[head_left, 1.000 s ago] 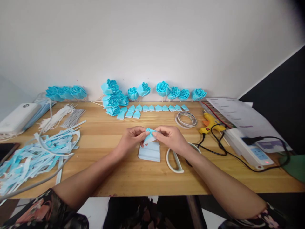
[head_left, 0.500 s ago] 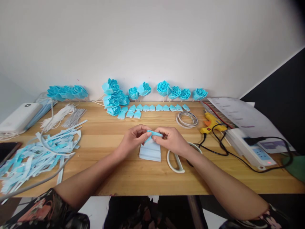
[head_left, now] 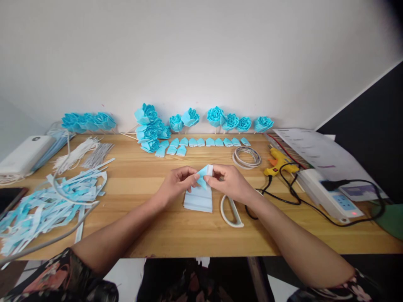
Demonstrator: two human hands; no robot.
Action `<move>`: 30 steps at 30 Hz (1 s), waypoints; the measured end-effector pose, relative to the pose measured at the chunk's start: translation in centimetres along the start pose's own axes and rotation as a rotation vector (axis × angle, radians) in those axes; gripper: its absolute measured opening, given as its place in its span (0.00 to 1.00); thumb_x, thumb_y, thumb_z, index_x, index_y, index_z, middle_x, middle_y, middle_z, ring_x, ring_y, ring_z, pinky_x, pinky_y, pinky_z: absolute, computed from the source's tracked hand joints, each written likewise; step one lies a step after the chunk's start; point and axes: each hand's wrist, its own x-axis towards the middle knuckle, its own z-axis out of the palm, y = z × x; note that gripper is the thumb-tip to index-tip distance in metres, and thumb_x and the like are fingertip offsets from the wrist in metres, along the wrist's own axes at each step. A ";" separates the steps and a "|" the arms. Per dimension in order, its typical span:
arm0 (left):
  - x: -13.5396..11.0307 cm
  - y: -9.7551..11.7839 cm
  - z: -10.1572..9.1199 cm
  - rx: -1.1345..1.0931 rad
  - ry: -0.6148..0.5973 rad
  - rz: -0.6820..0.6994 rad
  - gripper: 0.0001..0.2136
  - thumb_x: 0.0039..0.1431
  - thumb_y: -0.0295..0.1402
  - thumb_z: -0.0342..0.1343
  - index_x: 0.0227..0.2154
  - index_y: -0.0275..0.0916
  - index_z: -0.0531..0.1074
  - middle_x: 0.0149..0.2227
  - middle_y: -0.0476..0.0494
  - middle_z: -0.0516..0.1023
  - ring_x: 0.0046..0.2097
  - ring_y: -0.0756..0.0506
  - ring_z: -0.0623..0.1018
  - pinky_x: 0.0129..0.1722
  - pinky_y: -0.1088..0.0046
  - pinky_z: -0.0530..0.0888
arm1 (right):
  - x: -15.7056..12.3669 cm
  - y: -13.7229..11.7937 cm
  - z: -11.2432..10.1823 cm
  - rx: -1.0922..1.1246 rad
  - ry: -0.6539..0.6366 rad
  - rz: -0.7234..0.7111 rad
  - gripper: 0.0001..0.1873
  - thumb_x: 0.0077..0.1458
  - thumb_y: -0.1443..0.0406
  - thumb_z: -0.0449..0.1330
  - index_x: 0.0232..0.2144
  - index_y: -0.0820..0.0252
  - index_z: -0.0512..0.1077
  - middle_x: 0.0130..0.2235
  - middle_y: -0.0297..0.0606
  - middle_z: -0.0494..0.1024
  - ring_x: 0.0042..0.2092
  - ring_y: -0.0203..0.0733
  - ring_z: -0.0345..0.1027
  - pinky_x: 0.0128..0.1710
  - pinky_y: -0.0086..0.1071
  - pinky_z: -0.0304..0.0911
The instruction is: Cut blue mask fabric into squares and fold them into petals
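Between my hands is a small light-blue piece of mask-like fabric [head_left: 204, 173], one corner folded over with a white strip showing at its right side. My left hand [head_left: 181, 180] pinches its left edge, and my right hand [head_left: 225, 179] pinches the right edge. Beneath it, flat on the wood, lies another pale-blue pleated piece [head_left: 198, 202]. Just right of that, under my right wrist, is a white-handled pair of scissors [head_left: 224, 214], its other parts hidden by the arm. Farther back, several folded blue petals [head_left: 210, 142] lie in rows.
Blue fabric roses [head_left: 215, 116] on sticks line the wall. Cut blue strips [head_left: 63, 201] and white ties [head_left: 77, 153] are piled left. Tape rolls [head_left: 247, 157], a yellow glue gun [head_left: 281, 161], black cables and a power strip [head_left: 333, 197] occupy the right, beside printed paper [head_left: 321, 155].
The held piece has gone from a flat band to a diagonal fold, with a white strip now upright at its right. My right fingers have shifted slightly; the left hand stays in place.
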 end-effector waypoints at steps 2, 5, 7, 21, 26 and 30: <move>0.0 -0.1 0.0 0.024 -0.010 0.004 0.16 0.52 0.46 0.60 0.26 0.35 0.72 0.23 0.50 0.71 0.24 0.53 0.67 0.25 0.78 0.65 | -0.1 0.0 0.2 -0.010 -0.008 0.005 0.10 0.51 0.63 0.57 0.21 0.61 0.66 0.21 0.29 0.62 0.25 0.32 0.53 0.23 0.26 0.49; -0.1 -0.4 0.0 0.052 0.004 0.019 0.15 0.52 0.45 0.60 0.25 0.35 0.72 0.21 0.51 0.69 0.23 0.54 0.66 0.24 0.79 0.63 | -0.1 -0.2 0.2 -0.032 -0.008 -0.010 0.11 0.51 0.62 0.58 0.20 0.61 0.65 0.20 0.29 0.63 0.24 0.32 0.54 0.23 0.26 0.49; 0.0 -0.5 -0.1 0.041 0.029 0.021 0.15 0.51 0.45 0.60 0.25 0.35 0.72 0.21 0.51 0.70 0.23 0.54 0.66 0.23 0.78 0.63 | 0.0 -0.3 -0.3 -0.034 0.011 -0.034 0.10 0.51 0.63 0.58 0.21 0.61 0.67 0.21 0.30 0.66 0.25 0.32 0.57 0.24 0.26 0.51; 0.2 0.1 -0.3 -0.036 0.167 0.024 0.14 0.49 0.42 0.62 0.22 0.35 0.71 0.20 0.50 0.72 0.22 0.53 0.69 0.23 0.77 0.67 | 0.6 1.7 -5.1 -0.392 0.159 0.022 0.10 0.54 0.63 0.57 0.26 0.59 0.76 0.21 0.32 0.74 0.25 0.36 0.65 0.26 0.29 0.52; 0.4 -0.1 -0.4 -0.048 0.170 0.025 0.14 0.49 0.42 0.62 0.22 0.35 0.71 0.20 0.50 0.72 0.22 0.53 0.69 0.23 0.77 0.67 | 0.6 2.3 -4.8 -0.453 0.085 -0.025 0.10 0.54 0.64 0.57 0.26 0.58 0.77 0.24 0.32 0.77 0.25 0.36 0.65 0.26 0.29 0.53; 0.5 -0.3 -0.4 -0.090 0.140 0.007 0.15 0.49 0.43 0.62 0.22 0.35 0.71 0.20 0.50 0.72 0.22 0.53 0.69 0.23 0.77 0.67 | 0.6 1.7 -3.7 -0.381 0.169 -0.258 0.14 0.55 0.66 0.58 0.45 0.56 0.74 0.45 0.38 0.78 0.42 0.44 0.71 0.41 0.35 0.64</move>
